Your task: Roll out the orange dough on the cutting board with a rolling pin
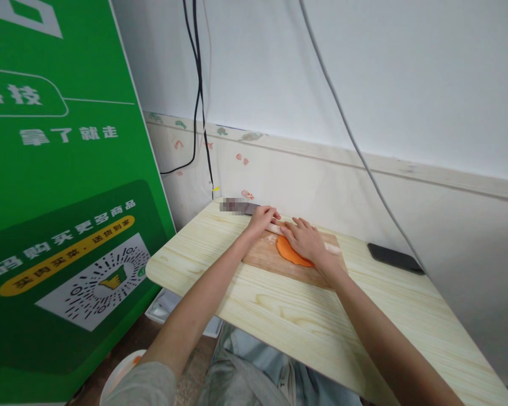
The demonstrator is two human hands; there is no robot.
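Note:
A flat orange sheet of dough [293, 255] lies on a wooden cutting board [265, 262]. Across the board, along the dough's far side, runs a pale rolling pin [332, 248], partly covered by both hands. My left hand [263, 219] is curled over the pin's left end. Resting on the pin's right part, my right hand [305, 239] has its fingers stretched out and spread, with the palm over the dough's edge. White powder marks the board by the dough.
The board sits on a light wood-patterned table [275, 313] against the wall. A black phone [395, 258] lies at the right. Behind my left hand is a dark, partly blurred object [250, 209]. A green printed panel [76, 169] stands left; a white bowl [121, 369] is below.

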